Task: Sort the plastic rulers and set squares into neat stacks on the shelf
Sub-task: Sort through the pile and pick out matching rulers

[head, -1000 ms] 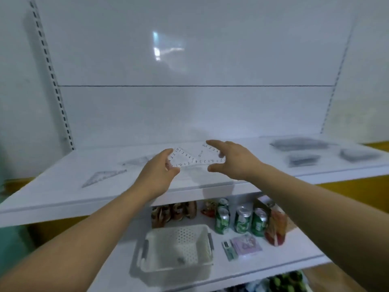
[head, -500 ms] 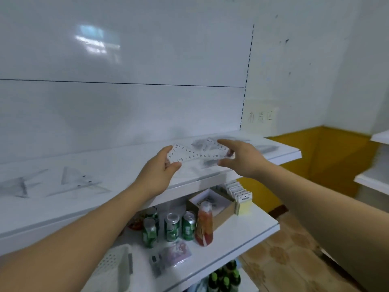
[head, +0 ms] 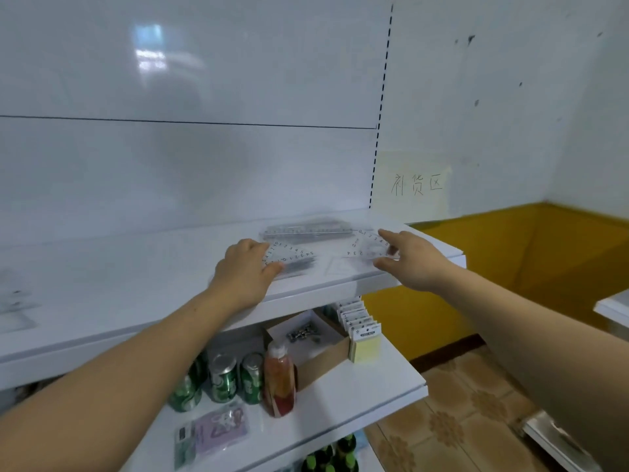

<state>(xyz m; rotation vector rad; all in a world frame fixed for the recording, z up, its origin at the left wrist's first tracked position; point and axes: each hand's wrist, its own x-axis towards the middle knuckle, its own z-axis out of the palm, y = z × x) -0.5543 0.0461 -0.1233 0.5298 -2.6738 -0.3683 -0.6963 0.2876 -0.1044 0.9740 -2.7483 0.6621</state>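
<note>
At the far left end of the upper shelf (head: pixel 136 294) we see a few clear pieces (head: pixel 15 301), too blurred to name. Towards the shelf's right end, near its front edge, the left hand (head: pixel 243 270) pinches the left corner of a clear set square (head: pixel 289 254), fingers curled over the top and thumb at its near edge. That piece lies over a grey, blurred pile. Behind it, nearer the back wall, a stack of rulers (head: pixel 308 230) lies lengthwise. By the right front corner the right hand (head: pixel 412 260) is spread wide and holds a second set square (head: pixel 367 248) between its outstretched forefinger and thumb. We cannot tell whether that piece touches the shelf. On the lower shelf (head: pixel 374 396) stand green cans (head: pixel 223 378) and a bottle (head: pixel 279 383).
</note>
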